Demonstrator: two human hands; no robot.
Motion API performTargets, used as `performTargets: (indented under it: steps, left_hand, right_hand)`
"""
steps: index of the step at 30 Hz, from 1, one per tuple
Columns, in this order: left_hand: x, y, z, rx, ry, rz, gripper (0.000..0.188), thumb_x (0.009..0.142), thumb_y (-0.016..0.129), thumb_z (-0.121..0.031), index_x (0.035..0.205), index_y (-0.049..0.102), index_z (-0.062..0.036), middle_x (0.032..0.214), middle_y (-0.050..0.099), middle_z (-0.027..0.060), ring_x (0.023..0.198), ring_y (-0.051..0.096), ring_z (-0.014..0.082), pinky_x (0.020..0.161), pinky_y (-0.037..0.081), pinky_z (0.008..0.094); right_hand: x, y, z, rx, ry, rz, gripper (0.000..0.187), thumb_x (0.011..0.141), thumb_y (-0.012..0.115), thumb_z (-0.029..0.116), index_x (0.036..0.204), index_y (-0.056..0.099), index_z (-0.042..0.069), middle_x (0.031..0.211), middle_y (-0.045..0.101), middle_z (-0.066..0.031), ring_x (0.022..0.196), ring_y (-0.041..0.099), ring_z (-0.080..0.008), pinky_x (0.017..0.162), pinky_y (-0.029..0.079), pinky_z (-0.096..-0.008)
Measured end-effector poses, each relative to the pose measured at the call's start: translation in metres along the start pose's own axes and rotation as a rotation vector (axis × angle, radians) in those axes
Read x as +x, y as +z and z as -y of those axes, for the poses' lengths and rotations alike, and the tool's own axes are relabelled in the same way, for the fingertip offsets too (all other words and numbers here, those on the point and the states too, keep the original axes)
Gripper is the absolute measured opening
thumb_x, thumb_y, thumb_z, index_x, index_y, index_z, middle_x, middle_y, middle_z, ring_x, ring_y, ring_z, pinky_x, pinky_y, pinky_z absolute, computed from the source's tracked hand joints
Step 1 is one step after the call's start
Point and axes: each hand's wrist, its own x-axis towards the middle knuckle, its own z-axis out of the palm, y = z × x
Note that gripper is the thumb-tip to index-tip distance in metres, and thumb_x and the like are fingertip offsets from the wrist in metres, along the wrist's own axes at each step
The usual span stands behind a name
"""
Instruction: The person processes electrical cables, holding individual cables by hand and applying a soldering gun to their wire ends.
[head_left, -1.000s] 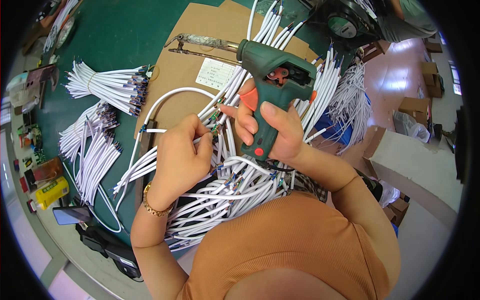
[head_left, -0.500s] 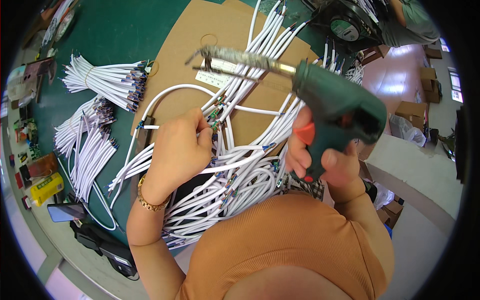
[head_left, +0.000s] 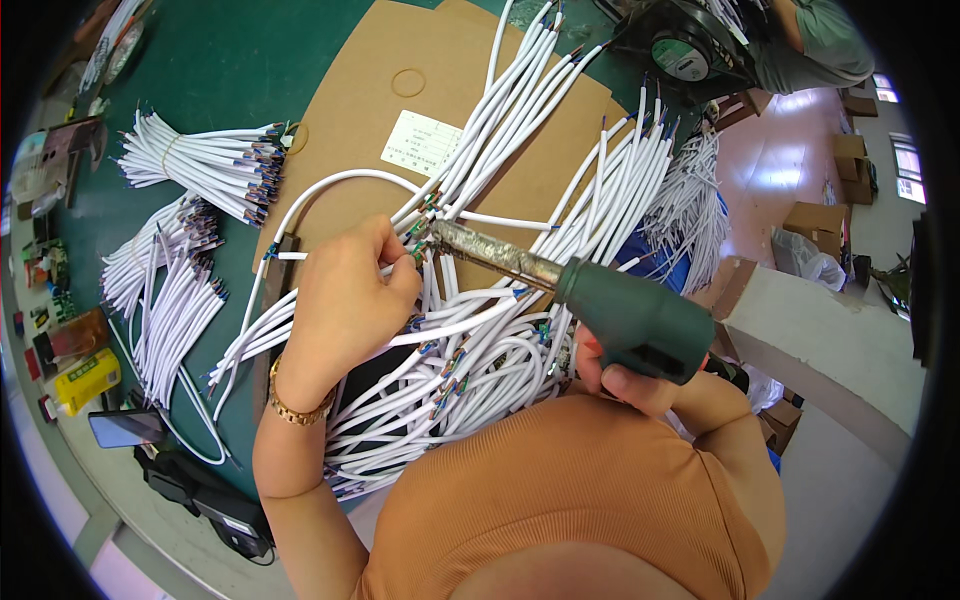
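Note:
My right hand (head_left: 632,384) grips the handle of a dark green, pistol-shaped soldering gun (head_left: 640,318). Its long metal tip points left and meets the coloured wire ends of the white cables beside my left fingers. My left hand (head_left: 350,292) is closed in a pinch at the stripped end of a white cable (head_left: 440,258); the fingers partly hide what they hold. Below the two hands lies a tangled heap of white cables (head_left: 500,375), with blue, brown and green wire ends showing.
Brown cardboard (head_left: 350,120) with a white label (head_left: 421,142) covers part of the green table (head_left: 250,55). Tied cable bundles (head_left: 185,160) lie left, near a phone (head_left: 126,428) and yellow packet (head_left: 92,380). A black fan-like device (head_left: 685,55) and another person's arm (head_left: 812,35) are at upper right.
My right hand has lowered the soldering gun, bringing its tip down from above the cardboard to the wire ends at my left fingers. The left hand has barely moved.

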Motion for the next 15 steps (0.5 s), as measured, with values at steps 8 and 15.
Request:
performTargets:
  steps: [8, 15]
  left_hand:
    - [-0.002, 0.002, 0.000, -0.018, 0.002, -0.014, 0.010, 0.075, 0.059, -0.007, 0.071, 0.054, 0.0004, 0.057, 0.054, 0.0112, 0.049, 0.051, 0.0207, 0.049, 0.039, 0.0341]
    - [-0.003, 0.005, 0.000, -0.034, 0.007, -0.022, 0.012, 0.078, 0.057, -0.006, 0.070, 0.050, 0.0014, 0.054, 0.049, 0.0080, 0.046, 0.044, 0.0129, 0.046, 0.035, 0.0297]
  right_hand:
    - [0.007, 0.001, 0.009, -0.146, 0.055, -0.046, 0.035, 0.080, 0.062, 0.038, 0.063, 0.058, 0.007, 0.059, 0.055, -0.0001, 0.054, 0.052, -0.0124, 0.052, 0.041, -0.0257]
    - [0.012, 0.007, 0.012, -0.084, 0.017, -0.128, 0.034, 0.082, 0.060, 0.035, 0.063, 0.056, 0.007, 0.063, 0.056, -0.0016, 0.056, 0.052, -0.0139, 0.054, 0.041, -0.0273]
